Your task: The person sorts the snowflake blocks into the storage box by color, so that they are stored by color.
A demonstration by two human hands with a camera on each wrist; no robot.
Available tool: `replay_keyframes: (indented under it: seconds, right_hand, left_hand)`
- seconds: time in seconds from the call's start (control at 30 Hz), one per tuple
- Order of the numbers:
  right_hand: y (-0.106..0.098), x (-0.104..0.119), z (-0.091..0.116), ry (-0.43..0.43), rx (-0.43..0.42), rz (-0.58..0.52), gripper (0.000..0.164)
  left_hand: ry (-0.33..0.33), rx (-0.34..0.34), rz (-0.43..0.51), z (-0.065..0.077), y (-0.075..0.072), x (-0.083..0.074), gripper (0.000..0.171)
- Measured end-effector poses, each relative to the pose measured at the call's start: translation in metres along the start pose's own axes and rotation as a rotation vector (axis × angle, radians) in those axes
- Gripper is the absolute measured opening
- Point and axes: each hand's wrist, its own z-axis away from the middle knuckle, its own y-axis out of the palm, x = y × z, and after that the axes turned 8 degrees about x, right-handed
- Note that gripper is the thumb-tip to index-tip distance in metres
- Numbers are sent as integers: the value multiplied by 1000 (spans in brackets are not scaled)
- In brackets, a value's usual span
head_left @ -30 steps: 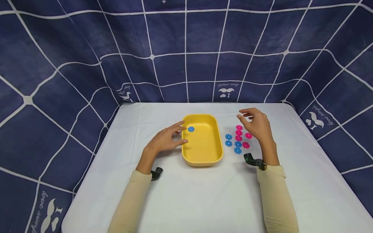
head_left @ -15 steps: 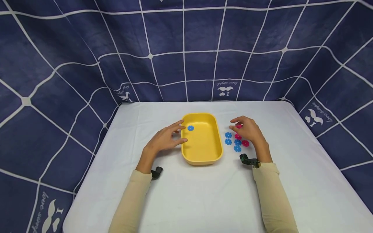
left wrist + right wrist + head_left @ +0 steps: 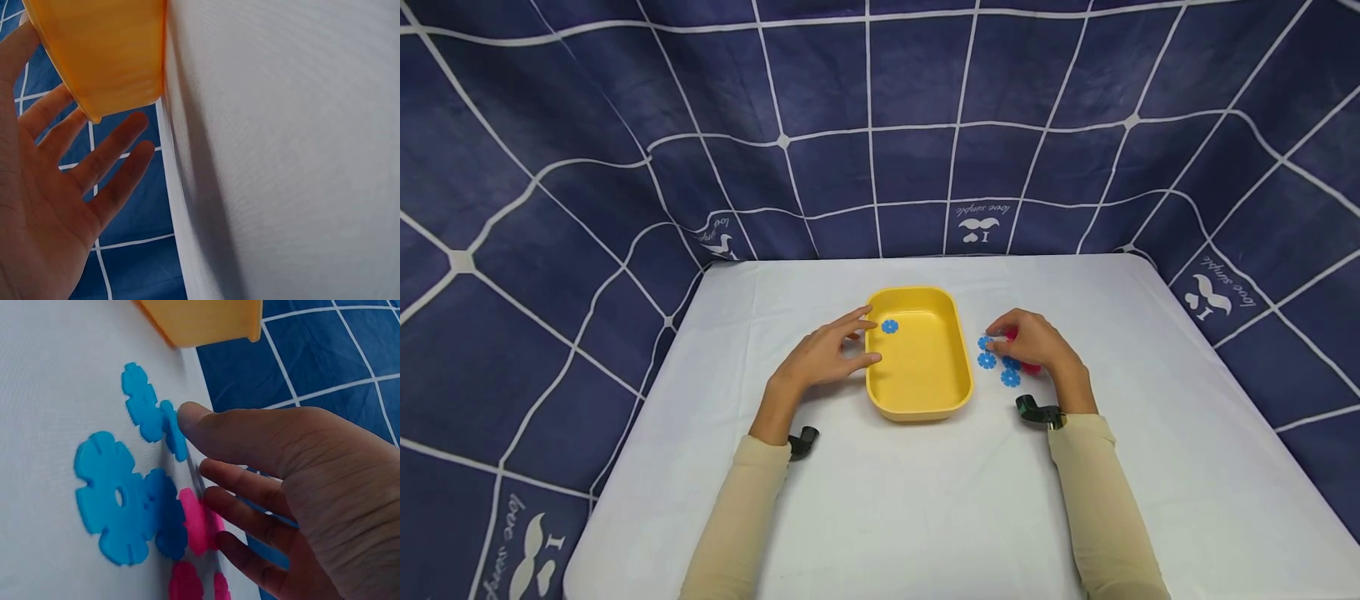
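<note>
In the head view, my left hand [image 3: 823, 358] lies at the left rim of a yellow plastic tray [image 3: 920, 408], its thumb and fingertips reaching just over the edge. The left wrist view shows those fingers spread and fairly straight beside the tray wall [image 3: 119, 75]. One blue flower-shaped disc [image 3: 890, 327] lies inside the tray. My right hand [image 3: 1037, 342] is low over the discs right of the tray. Its thumb and index finger are around a blue disc [image 3: 174, 431] that lies on the cloth; whether they touch it I cannot tell. Pink discs [image 3: 194, 522] are partly hidden under the hand.
More blue discs [image 3: 1011, 378] lie near the right hand on the white tablecloth [image 3: 925, 500]. A dark blue gridded curtain [image 3: 917, 167] stands behind the table and along both sides. Black wrist cameras [image 3: 1037, 412] sit on both wrists.
My right hand has come down and left, from above the pink discs to the blue disc nearest the tray. The left hand has stayed at the tray's rim.
</note>
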Motion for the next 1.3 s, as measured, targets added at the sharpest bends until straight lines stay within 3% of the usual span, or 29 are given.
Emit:
replay_keyframes:
  seconds: [0.6,1.0,1.3]
  right_hand:
    - [2,-11,-8,-44,47,11,36]
    - [5,-10,-12,-64,24,47,38]
    - [7,-9,-12,-23,0,81,40]
  left_hand:
    - [11,5,14,-1,-1,1,73]
    - [-6,2,14,-1,-2,2,78]
    - [-4,10,16,-1,-2,2,75]
